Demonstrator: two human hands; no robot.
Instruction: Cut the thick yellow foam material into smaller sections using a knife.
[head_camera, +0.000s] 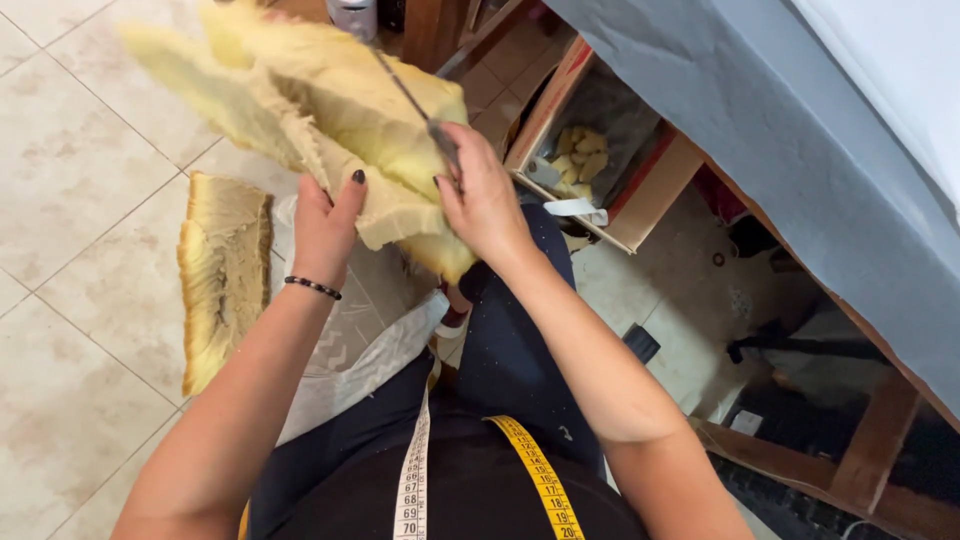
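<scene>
A large block of yellow foam (320, 100) is held up in front of me, split into thick layers. My left hand (325, 225) grips its lower edge, thumb pressed on the foam. My right hand (485, 200) holds a thin metal blade (415, 100) whose tip runs up into the foam. Whether it is a knife or scissors I cannot tell.
Another slab of yellow foam (225, 275) lies on the tiled floor (70, 180) at the left. A cardboard box (640, 190) with foam scraps (580, 155) sits to the right, beside a grey-covered table (780, 130). A measuring tape (415, 480) hangs down my front.
</scene>
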